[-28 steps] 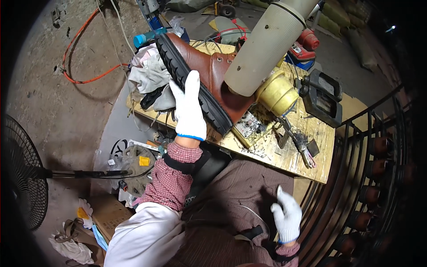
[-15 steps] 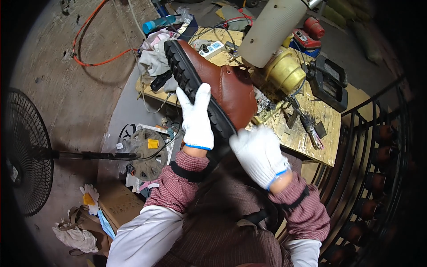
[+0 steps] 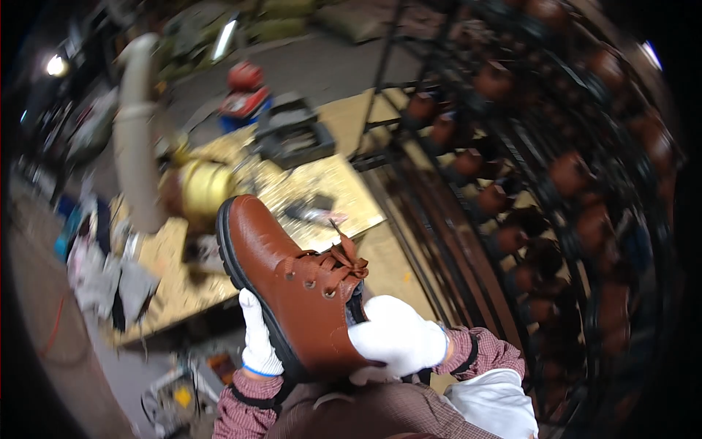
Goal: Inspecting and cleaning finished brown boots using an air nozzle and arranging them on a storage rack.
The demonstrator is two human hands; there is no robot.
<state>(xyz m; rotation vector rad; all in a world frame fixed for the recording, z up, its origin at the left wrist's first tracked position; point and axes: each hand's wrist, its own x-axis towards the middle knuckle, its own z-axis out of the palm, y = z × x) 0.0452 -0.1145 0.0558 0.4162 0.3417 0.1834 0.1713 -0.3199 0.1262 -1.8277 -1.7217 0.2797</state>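
A brown leather lace-up shoe [image 3: 292, 285] with a black treaded sole is held up in front of me, its toe pointing away and up to the left. Its brown laces are tied in a bow. My left hand [image 3: 257, 340], in a white glove with a blue cuff edge, grips the sole edge on the left; most of its fingers are hidden under the shoe. Also gloved in white, my right hand [image 3: 398, 338] holds the shoe around the heel and collar. Its fingers are partly hidden and blurred.
Behind the shoe stands a wooden workbench [image 3: 164, 285] with a yellow round machine part [image 3: 205, 186], a pale duct [image 3: 137, 139] and black trays [image 3: 292, 135]. A dark metal rack [image 3: 468, 256] of brown shoes rises on the right. Grey rags [image 3: 139, 289] hang at the bench's left.
My view has swung right, bringing the shoe rack into the picture. The shoe has been turned, so its laces and toe now show. My right hand has moved to its heel and collar.
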